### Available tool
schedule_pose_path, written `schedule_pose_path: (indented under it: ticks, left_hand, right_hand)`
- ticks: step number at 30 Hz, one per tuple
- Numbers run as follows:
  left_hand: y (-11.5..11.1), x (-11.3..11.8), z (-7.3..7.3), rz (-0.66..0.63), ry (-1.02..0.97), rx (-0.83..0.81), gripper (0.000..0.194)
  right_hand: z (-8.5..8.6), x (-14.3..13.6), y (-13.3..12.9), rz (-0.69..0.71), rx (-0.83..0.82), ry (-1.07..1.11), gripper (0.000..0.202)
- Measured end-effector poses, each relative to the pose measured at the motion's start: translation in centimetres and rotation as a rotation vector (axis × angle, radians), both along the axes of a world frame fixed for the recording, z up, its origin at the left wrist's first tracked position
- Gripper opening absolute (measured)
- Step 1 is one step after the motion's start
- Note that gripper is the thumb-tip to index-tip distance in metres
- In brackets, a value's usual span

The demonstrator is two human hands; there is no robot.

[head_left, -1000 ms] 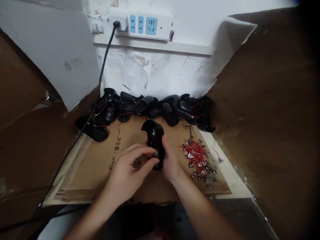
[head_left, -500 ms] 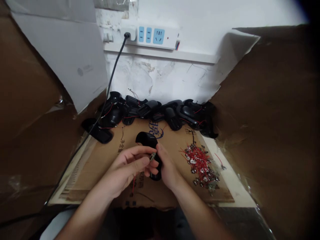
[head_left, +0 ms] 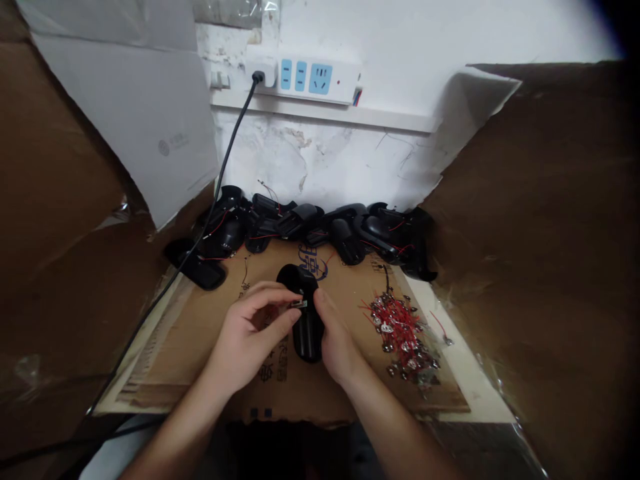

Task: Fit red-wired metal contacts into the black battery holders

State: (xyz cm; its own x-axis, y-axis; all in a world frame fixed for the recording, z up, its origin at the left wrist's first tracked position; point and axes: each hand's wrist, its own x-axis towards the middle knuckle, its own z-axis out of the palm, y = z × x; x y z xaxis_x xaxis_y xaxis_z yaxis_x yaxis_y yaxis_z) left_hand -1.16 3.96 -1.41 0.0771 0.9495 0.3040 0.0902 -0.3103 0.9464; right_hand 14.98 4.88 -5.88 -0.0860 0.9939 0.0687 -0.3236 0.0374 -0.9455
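Observation:
A black plastic housing point(head_left: 307, 337), curved and wider at its far end, lies on the cardboard in front of me. My right hand point(head_left: 336, 337) grips it along its right side, thumb on the upper edge. Between the thumb and fingertips of my left hand point(head_left: 257, 327) is a small circuit board point(head_left: 299, 304), pinched just over the middle of the housing. Whether the board touches the housing I cannot tell. To the right lies a heap of small metal contacts with red wires point(head_left: 400, 327).
Several black housings point(head_left: 347, 240), some with red wires, are piled along the wall. A power strip point(head_left: 320, 80) hangs above, with a black cable point(head_left: 231, 143) running down the left. Cardboard walls point(head_left: 550, 233) stand on both sides. One loose wired contact point(head_left: 447, 339) lies far right.
My left hand has turned and brought the small board over the housing's middle. The housing's inner face now shows more. My right hand keeps its hold.

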Motion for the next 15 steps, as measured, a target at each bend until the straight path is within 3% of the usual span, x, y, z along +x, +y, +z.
schedule_pose_path:
  ticks: [3, 5, 8, 11, 13, 15]
  left_hand:
    - [-0.3, -0.3, 0.3, 0.196, 0.385, 0.363, 0.021]
    - [-0.6, -0.3, 0.4, 0.190, 0.471, 0.414, 0.020]
    - [-1.0, 0.0, 0.5, 0.009, 0.249, 0.177, 0.011]
    - [-1.2, 0.1, 0.5, -0.166, 0.000, -0.102, 0.028]
    - [-1.2, -0.1, 0.5, -0.251, -0.069, -0.197, 0.040]
    - [-1.1, -0.4, 0.6, -0.316, -0.095, -0.226, 0.040]
  right_hand:
    - [-0.1, 0.0, 0.1, -0.012, 0.032, -0.045, 0.051]
    - [-0.1, 0.0, 0.0, -0.039, 0.020, -0.083, 0.055]
    - [0.2, 0.1, -0.1, -0.093, -0.006, -0.162, 0.062]
    - [0.6, 0.1, -0.3, -0.092, 0.026, -0.193, 0.061]
    - [0.6, 0.0, -0.3, -0.091, 0.043, -0.185, 0.058]
    - [0.4, 0.0, -0.3, -0.099, 0.033, -0.185, 0.056]
